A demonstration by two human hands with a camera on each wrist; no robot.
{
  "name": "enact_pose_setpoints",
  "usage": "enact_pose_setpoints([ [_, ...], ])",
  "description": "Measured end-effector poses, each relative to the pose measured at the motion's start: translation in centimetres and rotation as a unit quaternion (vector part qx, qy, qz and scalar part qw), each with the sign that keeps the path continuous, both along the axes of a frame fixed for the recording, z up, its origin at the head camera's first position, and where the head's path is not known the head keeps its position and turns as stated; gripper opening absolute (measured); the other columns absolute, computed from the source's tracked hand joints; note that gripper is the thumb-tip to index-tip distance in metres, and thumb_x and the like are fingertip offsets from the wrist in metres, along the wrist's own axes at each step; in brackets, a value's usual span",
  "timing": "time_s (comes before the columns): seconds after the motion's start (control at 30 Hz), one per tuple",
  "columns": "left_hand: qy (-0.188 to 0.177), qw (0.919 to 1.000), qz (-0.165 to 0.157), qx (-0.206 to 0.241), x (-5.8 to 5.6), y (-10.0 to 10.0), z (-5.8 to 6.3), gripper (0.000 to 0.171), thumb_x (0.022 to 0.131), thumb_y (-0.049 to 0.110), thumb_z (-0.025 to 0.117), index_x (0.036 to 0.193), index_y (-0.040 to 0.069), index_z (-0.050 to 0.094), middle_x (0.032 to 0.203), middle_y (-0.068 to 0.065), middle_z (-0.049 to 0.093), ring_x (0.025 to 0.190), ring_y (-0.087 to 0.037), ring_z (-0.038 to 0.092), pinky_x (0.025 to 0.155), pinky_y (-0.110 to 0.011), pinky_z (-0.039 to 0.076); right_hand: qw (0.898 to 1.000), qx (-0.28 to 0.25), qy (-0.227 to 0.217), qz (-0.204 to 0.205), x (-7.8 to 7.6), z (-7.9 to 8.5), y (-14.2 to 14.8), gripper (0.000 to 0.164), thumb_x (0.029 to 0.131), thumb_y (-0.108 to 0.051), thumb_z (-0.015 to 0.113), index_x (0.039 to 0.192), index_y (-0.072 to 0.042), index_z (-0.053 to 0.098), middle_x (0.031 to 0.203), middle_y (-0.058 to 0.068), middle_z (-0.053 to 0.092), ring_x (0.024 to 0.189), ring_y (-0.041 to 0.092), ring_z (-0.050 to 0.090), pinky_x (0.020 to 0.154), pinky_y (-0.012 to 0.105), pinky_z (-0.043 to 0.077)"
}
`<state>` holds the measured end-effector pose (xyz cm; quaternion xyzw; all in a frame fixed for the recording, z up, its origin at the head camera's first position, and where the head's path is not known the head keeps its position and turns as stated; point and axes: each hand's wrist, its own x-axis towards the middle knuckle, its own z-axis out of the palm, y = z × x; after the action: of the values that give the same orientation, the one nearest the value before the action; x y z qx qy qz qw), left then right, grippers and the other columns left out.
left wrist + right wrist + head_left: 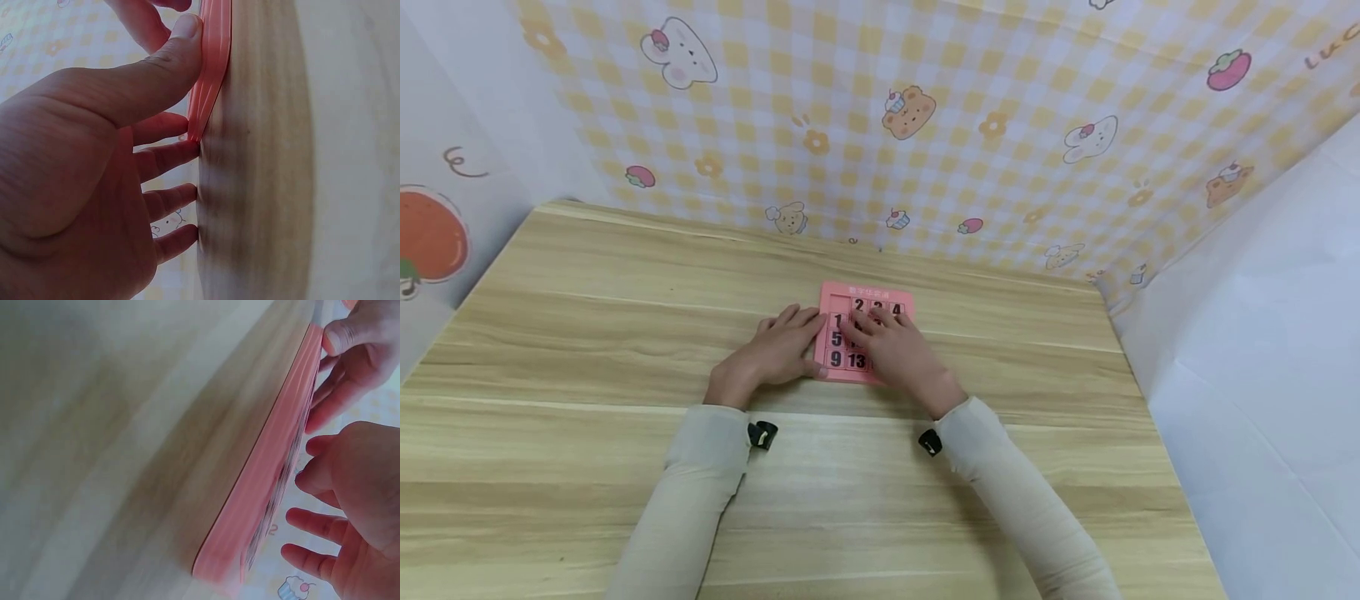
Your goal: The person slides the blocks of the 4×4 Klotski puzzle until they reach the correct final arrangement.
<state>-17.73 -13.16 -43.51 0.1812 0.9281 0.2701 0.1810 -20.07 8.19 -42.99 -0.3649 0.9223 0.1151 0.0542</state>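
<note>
A pink number slide puzzle [835, 289] lies flat on the wooden table, its empty slot at the top left corner. Black numbers show on its tiles, among them 2, 4, 1, 5, 9 and 13; others are hidden under fingers. My left hand [781, 348] holds the puzzle by its left side, thumb [186, 28] on the near edge and a fingertip at the left edge. Its other fingers rest on the table. Over the tiles lies my right hand [901, 354], with fingertips at the tiles by the slot. Its fingers [315, 525] are slightly bent and spread.
The wooden table [625, 350] extends around the puzzle. Behind it hangs a yellow checked cloth [850, 175] with cartoon prints, and a white covering [1247, 333] borders the right side. Dark bands sit on both wrists by the light sleeves.
</note>
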Motion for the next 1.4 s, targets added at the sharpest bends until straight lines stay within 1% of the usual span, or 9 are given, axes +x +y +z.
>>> enact_pose_setpoints([
  [0.23,0.000,1.0000,0.001,-0.002,0.0,0.0,0.0,0.087,0.090,0.035,0.072,0.156,0.003,0.026,0.164,-0.020,0.018,0.151,-0.044,0.004,0.118,-0.062,0.011,1.000,0.000,-0.002,0.010,0.5,0.0,-0.6,0.049,0.105,-0.021,0.046,0.153,-0.027,0.040,0.159,-0.001,0.037,0.145,0.029,0.035,0.116,0.053,0.033],
  [0.43,0.003,1.0000,0.000,-0.003,-0.1,0.0,-0.1,0.086,0.090,0.035,0.072,0.156,0.003,0.026,0.164,-0.019,0.018,0.151,-0.044,0.004,0.118,-0.062,0.011,1.000,0.006,-0.002,0.009,0.6,0.0,-0.9,0.049,0.105,-0.025,0.048,0.153,-0.027,0.040,0.158,0.000,0.039,0.145,0.028,0.035,0.116,0.053,0.032],
  [0.77,0.003,1.0000,0.000,-0.005,-0.1,0.0,-0.2,0.087,0.090,0.035,0.072,0.156,0.003,0.026,0.164,-0.019,0.018,0.151,-0.044,0.004,0.118,-0.062,0.011,1.000,-0.003,-0.005,0.000,0.5,-0.1,-1.0,0.049,0.104,-0.022,0.049,0.153,-0.027,0.041,0.158,0.000,0.039,0.145,0.029,0.035,0.116,0.054,0.032],
  [0.93,-0.001,1.0000,0.000,-0.005,-0.1,0.0,-0.3,0.087,0.090,0.036,0.072,0.156,0.003,0.025,0.164,-0.019,0.017,0.151,-0.044,0.003,0.118,-0.061,0.011,1.000,0.006,0.002,0.000,0.4,0.0,-1.2,0.048,0.105,-0.021,0.048,0.152,-0.025,0.042,0.157,0.000,0.040,0.145,0.028,0.035,0.116,0.054,0.032],
  [1.13,-0.003,1.0000,0.001,-0.004,-0.1,0.0,-0.2,0.087,0.090,0.035,0.072,0.156,0.003,0.025,0.164,-0.019,0.017,0.151,-0.043,0.003,0.119,-0.061,0.010,1.000,0.021,0.007,-0.005,0.3,-0.1,-1.3,0.049,0.104,-0.021,0.049,0.152,-0.024,0.042,0.158,0.000,0.039,0.146,0.030,0.034,0.115,0.053,0.033],
  [1.4,0.000,1.0000,0.003,0.001,-0.1,0.1,-0.2,0.086,0.090,0.034,0.072,0.156,0.003,0.026,0.164,-0.020,0.017,0.151,-0.044,0.004,0.119,-0.062,0.009,1.000,0.023,0.013,-0.009,0.1,-0.2,-1.4,0.049,0.104,-0.021,0.049,0.153,-0.024,0.041,0.158,-0.001,0.039,0.145,0.029,0.035,0.115,0.053,0.034],
])
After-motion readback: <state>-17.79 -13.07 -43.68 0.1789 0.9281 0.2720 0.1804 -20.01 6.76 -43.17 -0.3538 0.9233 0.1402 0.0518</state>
